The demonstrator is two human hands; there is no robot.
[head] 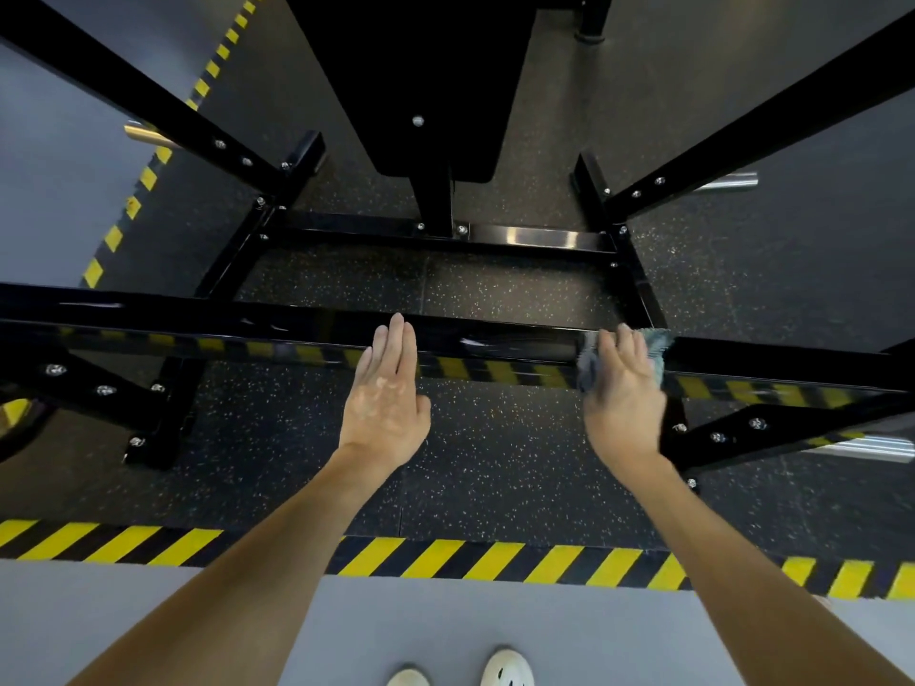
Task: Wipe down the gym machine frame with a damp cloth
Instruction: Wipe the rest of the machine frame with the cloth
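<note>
Right hand (625, 403) grips cloth (658, 341) on crossbar (277, 329), 3 o'clock; left hand (383, 398) flat, empty. Far frame (539, 237) likely remains.

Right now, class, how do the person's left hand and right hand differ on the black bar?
The left hand is bare; the right hand holds a grey-blue cloth against the bar. The left hand's fingers lie straight and together; the right hand's curl over the cloth. The left hand looks sharp, the right hand blurred. Both rest on the same black bar, palms down.
</note>
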